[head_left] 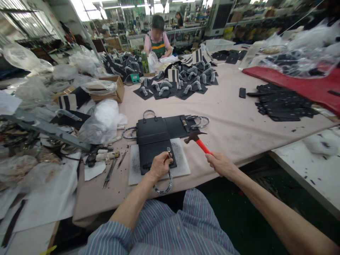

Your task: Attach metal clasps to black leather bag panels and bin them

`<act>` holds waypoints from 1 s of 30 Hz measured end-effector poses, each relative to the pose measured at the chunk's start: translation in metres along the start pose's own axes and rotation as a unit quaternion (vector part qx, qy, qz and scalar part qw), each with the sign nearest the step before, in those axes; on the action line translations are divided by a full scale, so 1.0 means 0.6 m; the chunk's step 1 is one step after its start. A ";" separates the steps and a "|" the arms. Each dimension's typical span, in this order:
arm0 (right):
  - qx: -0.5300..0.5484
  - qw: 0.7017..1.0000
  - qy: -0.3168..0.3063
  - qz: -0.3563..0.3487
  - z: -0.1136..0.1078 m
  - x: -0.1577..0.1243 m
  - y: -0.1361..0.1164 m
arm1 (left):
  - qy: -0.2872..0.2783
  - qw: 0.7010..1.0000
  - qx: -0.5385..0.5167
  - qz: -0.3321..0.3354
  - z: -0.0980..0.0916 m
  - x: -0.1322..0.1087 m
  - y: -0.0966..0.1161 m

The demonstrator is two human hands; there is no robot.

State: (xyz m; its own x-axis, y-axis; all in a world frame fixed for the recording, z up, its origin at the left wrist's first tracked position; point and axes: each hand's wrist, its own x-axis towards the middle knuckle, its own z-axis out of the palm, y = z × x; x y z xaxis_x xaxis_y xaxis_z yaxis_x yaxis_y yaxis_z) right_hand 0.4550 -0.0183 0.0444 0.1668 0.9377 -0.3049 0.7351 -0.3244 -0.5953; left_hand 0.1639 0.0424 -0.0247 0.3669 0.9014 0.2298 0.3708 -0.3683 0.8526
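Observation:
My left hand is closed around a small metal punch tool, held upright over the near part of a black leather panel. That panel lies partly on a pale slab. A wrapped, looped handle hangs from the panel's near edge, below my left hand. My right hand grips the red handle of a hammer, its dark head raised to the right of the slab. Behind, more black panels with wrapped handles are spread out.
Pliers and small tools lie left of the slab. Plastic bags crowd the left side. Black pieces with wrapped handles are heaped at the back, before a seated person. Black strips lie right, near a red board.

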 end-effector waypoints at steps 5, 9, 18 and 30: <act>-0.072 0.994 0.077 0.017 0.052 0.033 0.052 | -0.005 1.000 0.016 0.002 -0.001 -0.001 0.001; -0.078 0.970 0.125 -0.193 0.098 0.032 0.000 | -0.003 1.000 0.026 -0.005 -0.003 0.001 0.007; -0.024 0.949 0.125 -0.289 0.222 0.022 -0.085 | 0.019 0.997 -0.035 -0.062 0.003 0.002 0.018; 0.004 0.946 0.129 -0.297 0.223 0.025 -0.073 | 0.243 0.927 -0.201 -0.205 -0.153 0.023 0.006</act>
State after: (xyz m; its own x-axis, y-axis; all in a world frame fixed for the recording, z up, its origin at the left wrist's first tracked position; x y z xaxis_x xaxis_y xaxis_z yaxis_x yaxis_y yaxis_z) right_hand 0.3374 -0.0064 -0.0333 -0.1180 0.9535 0.2772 0.7445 0.2697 -0.6107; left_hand 0.0919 0.0741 0.0245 -0.1987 0.9788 -0.0503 0.0108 0.0535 0.9985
